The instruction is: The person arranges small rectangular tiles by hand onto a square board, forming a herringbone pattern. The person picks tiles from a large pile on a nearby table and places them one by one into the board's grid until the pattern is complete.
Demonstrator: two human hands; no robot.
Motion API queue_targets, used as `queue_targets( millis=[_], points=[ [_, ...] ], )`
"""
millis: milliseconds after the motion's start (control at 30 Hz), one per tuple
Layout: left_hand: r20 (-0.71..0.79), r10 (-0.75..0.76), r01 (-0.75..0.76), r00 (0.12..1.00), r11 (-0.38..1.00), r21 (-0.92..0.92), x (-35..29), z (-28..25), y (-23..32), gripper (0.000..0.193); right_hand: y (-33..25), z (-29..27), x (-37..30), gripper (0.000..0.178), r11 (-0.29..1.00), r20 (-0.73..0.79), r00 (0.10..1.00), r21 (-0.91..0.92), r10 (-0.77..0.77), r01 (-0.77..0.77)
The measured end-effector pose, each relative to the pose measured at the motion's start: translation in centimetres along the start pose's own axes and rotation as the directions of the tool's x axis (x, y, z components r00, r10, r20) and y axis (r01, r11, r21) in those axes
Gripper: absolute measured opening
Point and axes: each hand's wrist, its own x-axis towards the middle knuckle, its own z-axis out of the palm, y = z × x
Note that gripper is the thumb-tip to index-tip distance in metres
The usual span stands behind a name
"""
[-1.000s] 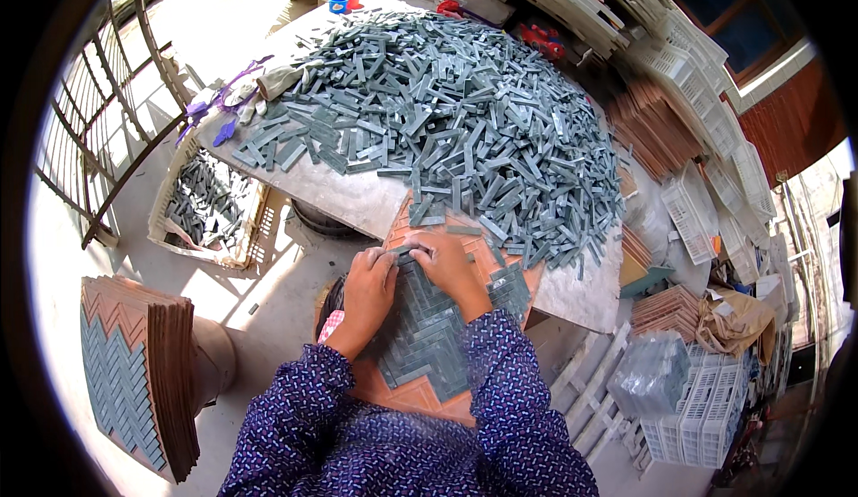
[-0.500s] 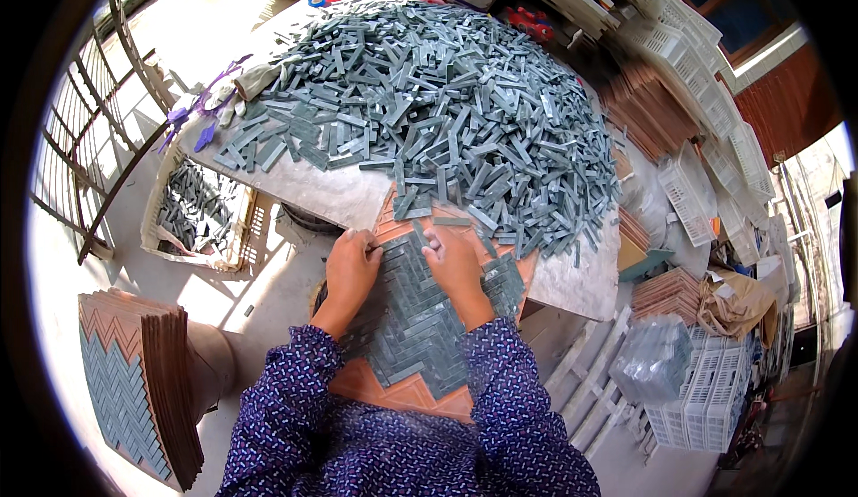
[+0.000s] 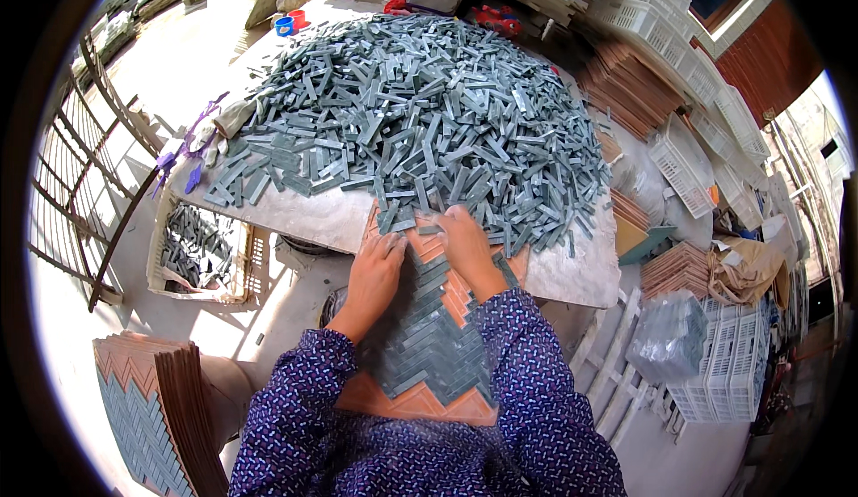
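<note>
Left hand (image 3: pixel 375 273) sitting at 11 o'clock of tile panel (image 3: pixel 429 345), hold unclear | right hand (image 3: pixel 470 248) sitting at 1 o'clock, hold unclear | strip heap (image 3: pixel 420 113) lying at 12 o'clock

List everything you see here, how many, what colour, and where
table: one, pale, centre
strip tiles: countless, grey-green, heaped on table
herringbone template: one, orange, partly tiled, lower centre
template stacks: several, reddish-brown, lower left and right
tile-filled crate: one, cream, left below table
cups: two, blue and red, table's far left
gloves: count unclear, whitish and purple, table's left edge
metal frame: one, dark, far left
slatted crates: several, white, right
wrapped bundle: one, clear plastic, lower right
sack: one, tan, right
left hand: one, bare, template's left edge
right hand: one, bare, template's far end
sleeves: two, dark purple patterned, lower edge
</note>
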Motion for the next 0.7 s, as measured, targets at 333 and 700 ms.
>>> queue_targets(
  millis=[333, 700],
  points=[
    [0.02, -0.235, 0.235, 0.972, 0.972, -0.018, 0.7, 0.6, 2.3, 0.04, -0.1, -2.0, -2.8, 0.019, 0.968, 0.013, 1.0, 0.251, 0.025, -0.027],
    [0.023, -0.12, 0.12, 0.992, 0.993, 0.0, -0.6, 1.0, 3.5, 0.047, -2.7, -4.1, -11.5, 0.027, 0.936, 0.08, 0.971, 0.261, 0.223, -0.237]
  ],
)
